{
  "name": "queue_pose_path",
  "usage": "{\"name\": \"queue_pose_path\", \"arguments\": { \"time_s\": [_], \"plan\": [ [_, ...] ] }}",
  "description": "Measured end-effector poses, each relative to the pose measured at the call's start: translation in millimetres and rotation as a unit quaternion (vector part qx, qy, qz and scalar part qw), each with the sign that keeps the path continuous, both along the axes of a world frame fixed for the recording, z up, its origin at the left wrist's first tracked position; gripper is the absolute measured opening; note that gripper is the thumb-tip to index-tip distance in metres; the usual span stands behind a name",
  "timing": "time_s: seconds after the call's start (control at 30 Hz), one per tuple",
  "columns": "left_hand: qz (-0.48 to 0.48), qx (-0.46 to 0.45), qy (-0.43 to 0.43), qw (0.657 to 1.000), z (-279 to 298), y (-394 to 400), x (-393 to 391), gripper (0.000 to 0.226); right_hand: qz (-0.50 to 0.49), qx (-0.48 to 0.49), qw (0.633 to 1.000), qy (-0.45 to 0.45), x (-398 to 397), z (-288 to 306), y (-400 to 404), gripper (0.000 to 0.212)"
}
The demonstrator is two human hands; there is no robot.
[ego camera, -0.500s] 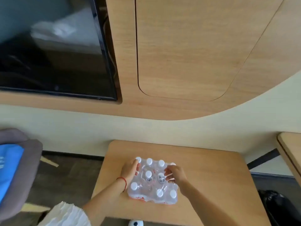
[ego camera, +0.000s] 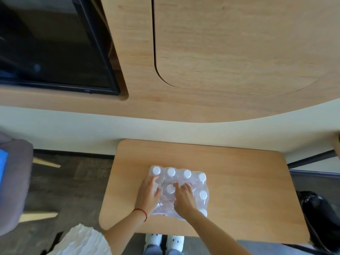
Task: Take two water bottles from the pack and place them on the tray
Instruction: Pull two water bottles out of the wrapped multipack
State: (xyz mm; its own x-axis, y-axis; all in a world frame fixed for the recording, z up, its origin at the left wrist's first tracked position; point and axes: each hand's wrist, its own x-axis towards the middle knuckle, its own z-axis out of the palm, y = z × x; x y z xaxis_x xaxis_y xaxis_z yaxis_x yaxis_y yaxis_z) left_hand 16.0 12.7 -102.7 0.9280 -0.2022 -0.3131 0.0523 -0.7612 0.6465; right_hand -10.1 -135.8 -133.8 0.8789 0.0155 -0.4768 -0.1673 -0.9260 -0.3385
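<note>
A shrink-wrapped pack of water bottles point(ego camera: 200, 183) with white caps stands on the wooden table point(ego camera: 248, 190). My left hand point(ego camera: 148, 195) lies on the pack's left part, fingers spread and pressing on the plastic. My right hand point(ego camera: 184, 198) is on the pack's middle, its fingertips bent down into the wrap beside a centre bottle cap point(ego camera: 170, 189). The plastic between my hands looks crumpled and split. Several caps are hidden under my hands. No tray is in view.
The table stands against a cream wall under wood panelling and a dark screen point(ego camera: 55, 52). A grey chair with something blue point(ego camera: 12, 181) is at the left. A black bag point(ego camera: 320, 218) lies on the floor at the right. My white shoes point(ego camera: 164, 241) show below the table's edge.
My hands have moved from the pack's sides onto its top and closer together. My right fingers now dig into the wrap. The view has tilted down.
</note>
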Motion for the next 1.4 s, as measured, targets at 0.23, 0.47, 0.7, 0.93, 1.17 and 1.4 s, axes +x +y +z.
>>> {"name": "queue_pose_path", "arguments": {
  "time_s": [0.23, 0.47, 0.7, 0.93, 1.17, 1.4],
  "plan": [
    [-0.078, 0.074, -0.083, 0.991, -15.8, -6.8, -3.5, 0.048, 0.151, -0.093, 0.984, -0.027, -3.3, 1.3, -8.0, 0.071],
    [-0.141, 0.133, -0.118, 0.974, -28.2, -7.7, 0.4, 0.076, 0.041, 0.196, 0.980, -0.008, -28.6, 33.6, -58.6, 0.034],
    [-0.145, 0.180, -0.110, 0.967, -65.2, -7.7, -6.6, 0.055, -0.030, 0.166, 0.985, -0.024, -34.4, 34.0, -76.4, 0.029],
    [-0.152, 0.154, -0.099, 0.971, -75.2, -6.6, -6.2, 0.064, -0.010, -0.069, 0.995, 0.070, 19.7, 7.5, -11.0, 0.044],
    [-0.151, 0.135, -0.103, 0.974, -67.2, -9.9, -5.7, 0.075, 0.041, 0.006, 0.998, 0.043, 21.5, -3.2, -38.5, 0.038],
    [-0.163, 0.133, -0.098, 0.973, -68.6, -9.2, -5.7, 0.077, 0.049, 0.082, 0.991, -0.096, -1.8, 38.0, -54.4, 0.034]
  ]
}}
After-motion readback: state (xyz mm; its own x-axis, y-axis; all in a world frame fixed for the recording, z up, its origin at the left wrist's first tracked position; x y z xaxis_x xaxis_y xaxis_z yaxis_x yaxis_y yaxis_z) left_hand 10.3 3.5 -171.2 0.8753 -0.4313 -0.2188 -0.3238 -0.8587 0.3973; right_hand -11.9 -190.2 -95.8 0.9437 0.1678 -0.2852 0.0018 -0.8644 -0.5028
